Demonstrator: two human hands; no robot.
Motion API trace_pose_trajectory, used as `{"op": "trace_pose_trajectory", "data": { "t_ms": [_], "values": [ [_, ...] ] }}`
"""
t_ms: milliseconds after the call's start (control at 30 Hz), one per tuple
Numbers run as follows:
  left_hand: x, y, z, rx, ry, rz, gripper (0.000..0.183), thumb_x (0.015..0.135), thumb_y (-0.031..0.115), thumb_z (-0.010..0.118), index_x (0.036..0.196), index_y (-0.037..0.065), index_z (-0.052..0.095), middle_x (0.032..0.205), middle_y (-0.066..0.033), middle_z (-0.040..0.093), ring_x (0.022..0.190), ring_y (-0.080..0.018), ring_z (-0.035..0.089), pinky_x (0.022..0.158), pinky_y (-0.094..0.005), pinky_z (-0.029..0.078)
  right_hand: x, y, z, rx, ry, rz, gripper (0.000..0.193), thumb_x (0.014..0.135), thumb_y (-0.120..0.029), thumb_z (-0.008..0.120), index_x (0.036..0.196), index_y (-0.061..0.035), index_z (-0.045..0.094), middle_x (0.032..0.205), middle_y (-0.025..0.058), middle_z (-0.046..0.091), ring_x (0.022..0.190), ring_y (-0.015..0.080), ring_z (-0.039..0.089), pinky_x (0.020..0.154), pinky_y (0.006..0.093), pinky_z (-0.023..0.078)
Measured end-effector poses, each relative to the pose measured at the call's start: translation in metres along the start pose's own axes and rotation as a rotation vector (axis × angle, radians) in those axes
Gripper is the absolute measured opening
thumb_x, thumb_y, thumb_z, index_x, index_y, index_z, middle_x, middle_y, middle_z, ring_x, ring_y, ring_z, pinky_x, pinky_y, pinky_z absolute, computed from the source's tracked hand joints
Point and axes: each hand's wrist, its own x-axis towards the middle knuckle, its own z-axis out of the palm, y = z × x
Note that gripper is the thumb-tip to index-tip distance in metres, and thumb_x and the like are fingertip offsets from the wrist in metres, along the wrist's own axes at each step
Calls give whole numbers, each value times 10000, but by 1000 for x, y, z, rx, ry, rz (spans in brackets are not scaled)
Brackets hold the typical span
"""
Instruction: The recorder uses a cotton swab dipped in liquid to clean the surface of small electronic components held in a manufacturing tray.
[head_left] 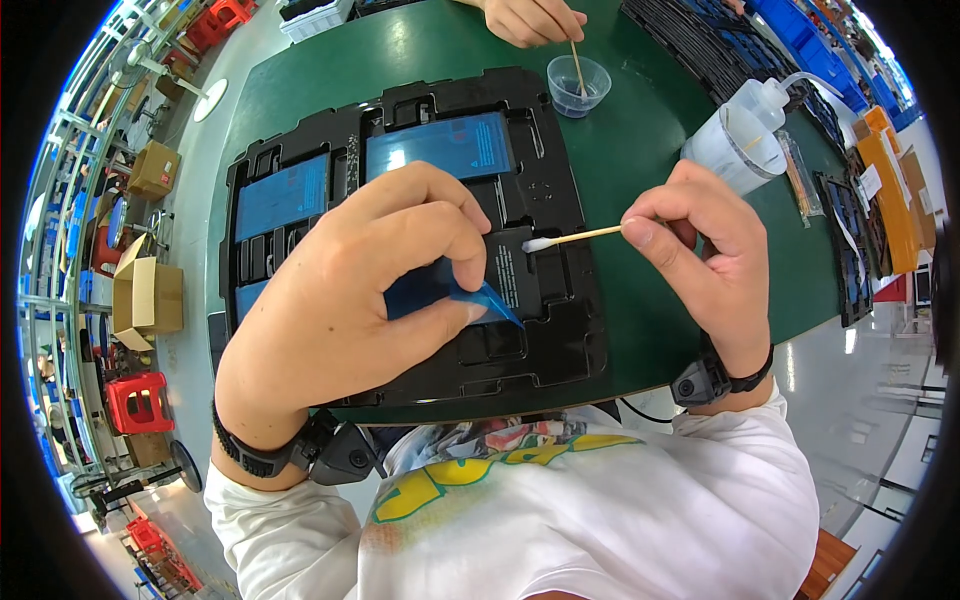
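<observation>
At left, shelving (55, 330), an open cardboard box (150, 305) and a red stool (140, 402) stand on the pale floor (195, 150); a green table (640, 345) fills the middle, bearing a black tray (577, 345) with blue-covered panels (440, 145); over the tray's middle, the person's left hand (375, 275) has thumb and forefinger drawn nearly together on a lifted edge of blue film (498, 304); just right, a cotton swab (588, 236) points left, its white tip at a dark panel, contact impossible to tell; the right hand (710, 245) pinches its other end closely. Far off, a co-worker's hand (528, 18) holds a stick in a clear cup (568, 105); at far right stand a bottle (722, 155) and stacked black trays (690, 50).

The tray's near edge lies close to the table's near edge; green surface runs between its right edge and the right wrist; the cup sits just beyond its far right corner; the bottle stands well apart from it.
</observation>
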Motion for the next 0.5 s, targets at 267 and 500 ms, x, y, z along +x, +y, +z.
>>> {"op": "trace_pose_trajectory", "data": {
  "t_ms": [267,500],
  "values": [
    [1,-2,1,24,-12,13,240,619,-27,706,803,46,570,1043,-128,587,947,-273,584,846,-340,460,0,0,-6,31,-78,-14,84,790,-61,724,796,-33,645,659,2,462,535,90,381,478,249,270],
    [0,0,1,10,-6,-7,241,619,-27,707,796,49,563,1040,-124,585,932,-265,590,840,-332,461,1,-3,-5,46,-75,35,80,797,-53,721,788,-29,645,654,-1,455,535,84,374,476,248,270]
  ]
}}
